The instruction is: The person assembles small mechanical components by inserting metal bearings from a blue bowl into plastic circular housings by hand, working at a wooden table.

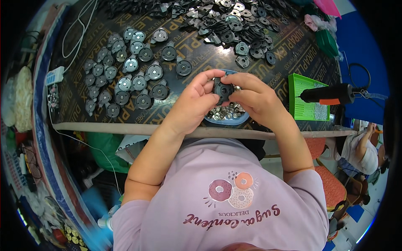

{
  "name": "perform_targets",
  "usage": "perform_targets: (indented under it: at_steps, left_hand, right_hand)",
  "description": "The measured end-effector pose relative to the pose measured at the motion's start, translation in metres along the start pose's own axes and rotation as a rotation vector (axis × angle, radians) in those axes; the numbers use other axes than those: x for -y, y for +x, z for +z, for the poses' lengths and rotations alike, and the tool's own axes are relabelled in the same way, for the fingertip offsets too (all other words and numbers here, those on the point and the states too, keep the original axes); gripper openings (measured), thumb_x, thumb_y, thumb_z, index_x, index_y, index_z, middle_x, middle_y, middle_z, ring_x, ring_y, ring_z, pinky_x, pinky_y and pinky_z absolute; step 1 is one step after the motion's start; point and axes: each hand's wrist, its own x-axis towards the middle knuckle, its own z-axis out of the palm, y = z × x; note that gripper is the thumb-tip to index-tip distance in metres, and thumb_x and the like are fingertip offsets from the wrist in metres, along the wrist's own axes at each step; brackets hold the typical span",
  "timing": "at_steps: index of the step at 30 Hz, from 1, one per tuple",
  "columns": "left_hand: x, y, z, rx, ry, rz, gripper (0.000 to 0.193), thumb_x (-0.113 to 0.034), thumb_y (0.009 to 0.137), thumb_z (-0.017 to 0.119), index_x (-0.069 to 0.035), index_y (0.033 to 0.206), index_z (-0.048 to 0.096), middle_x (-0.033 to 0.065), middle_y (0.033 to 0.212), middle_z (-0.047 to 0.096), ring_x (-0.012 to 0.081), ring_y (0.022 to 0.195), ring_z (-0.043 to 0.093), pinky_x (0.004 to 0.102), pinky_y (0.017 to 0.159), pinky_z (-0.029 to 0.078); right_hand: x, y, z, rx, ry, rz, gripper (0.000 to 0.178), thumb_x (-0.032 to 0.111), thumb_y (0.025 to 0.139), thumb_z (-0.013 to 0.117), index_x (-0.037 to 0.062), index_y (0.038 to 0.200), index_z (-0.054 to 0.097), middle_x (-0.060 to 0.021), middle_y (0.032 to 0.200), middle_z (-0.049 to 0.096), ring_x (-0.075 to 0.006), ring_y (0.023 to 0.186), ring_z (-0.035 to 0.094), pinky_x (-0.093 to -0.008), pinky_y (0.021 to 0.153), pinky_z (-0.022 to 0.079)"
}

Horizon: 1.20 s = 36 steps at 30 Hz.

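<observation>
Between both hands I hold a round black plastic part (pixel 224 90) with a hole in its middle. My left hand (pixel 197 97) pinches its left side with thumb and fingers. On the other side, my right hand (pixel 256 97) grips its edge, fingertips closed on it. Right below the hands is a blue tray (pixel 231 121) of small round metal pieces (pixel 228 112); the hands hide part of it. To the left, several assembled round parts (pixel 143 100) with shiny metal centres lie spread on the dark table.
A large heap of loose black parts (pixel 247 25) covers the table's far side. At right, a black electric screwdriver (pixel 328 94) lies across a green basket (pixel 294 98) holding small screws (pixel 321 111). A white power strip (pixel 55 76) with cables sits at the left edge.
</observation>
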Motion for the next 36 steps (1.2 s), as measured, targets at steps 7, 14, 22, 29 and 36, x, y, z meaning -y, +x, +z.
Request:
perform_targets:
  at_steps: [7,14,22,29,36]
  left_hand:
    - [0.004,0.0,0.005,-0.096,0.016,0.062,0.045,0.007,0.091,0.053,-0.002,0.133,0.042,0.0099,0.116,0.059,0.0128,0.1,0.061,0.0277,0.086,0.054]
    - [-0.001,-0.026,-0.01,-0.197,0.229,0.062,0.033,0.003,0.094,0.054,-0.002,0.126,0.046,0.0086,0.108,0.064,0.0123,0.096,0.062,0.0246,0.08,0.052]
    - [-0.047,-0.128,-0.087,-0.875,1.253,0.16,0.031,-0.002,0.079,0.07,-0.005,0.109,0.066,0.0093,0.096,0.062,0.02,0.083,0.06,0.0305,0.075,0.05]
    - [-0.039,-0.129,-0.112,-1.124,1.394,0.073,0.027,-0.005,0.082,0.071,-0.005,0.108,0.063,0.0101,0.094,0.065,0.026,0.087,0.059,0.0362,0.079,0.049]
    - [-0.05,-0.102,-0.074,-0.987,1.921,0.393,0.019,-0.007,0.083,0.069,-0.003,0.101,0.063,0.0121,0.1,0.065,0.0327,0.093,0.057,0.0409,0.084,0.046]
  right_hand:
    - [0.009,0.002,0.006,-0.014,-0.099,-0.025,0.018,-0.004,0.067,0.07,-0.0024,0.082,0.062,-0.0161,0.114,0.062,-0.0334,0.102,0.062,-0.0398,0.083,0.053]
    - [0.018,-0.001,0.007,0.006,0.031,0.09,0.035,0.005,0.065,0.081,0.0049,0.097,0.068,-0.0121,0.119,0.065,-0.0337,0.107,0.06,-0.0432,0.09,0.049]
    - [0.01,-0.018,0.003,0.151,-0.105,0.275,0.034,0.002,0.063,0.08,0.0039,0.094,0.066,-0.0091,0.106,0.061,-0.0309,0.103,0.054,-0.0406,0.086,0.048]
    - [0.009,-0.013,0.019,0.106,-0.221,0.313,0.026,0.002,0.065,0.078,0.0047,0.089,0.067,-0.0066,0.093,0.058,-0.0288,0.095,0.052,-0.0393,0.083,0.047]
    - [0.009,-0.018,0.04,0.041,-0.326,0.309,0.014,0.006,0.066,0.075,0.0062,0.077,0.067,-0.007,0.083,0.058,-0.0291,0.087,0.053,-0.0396,0.078,0.046]
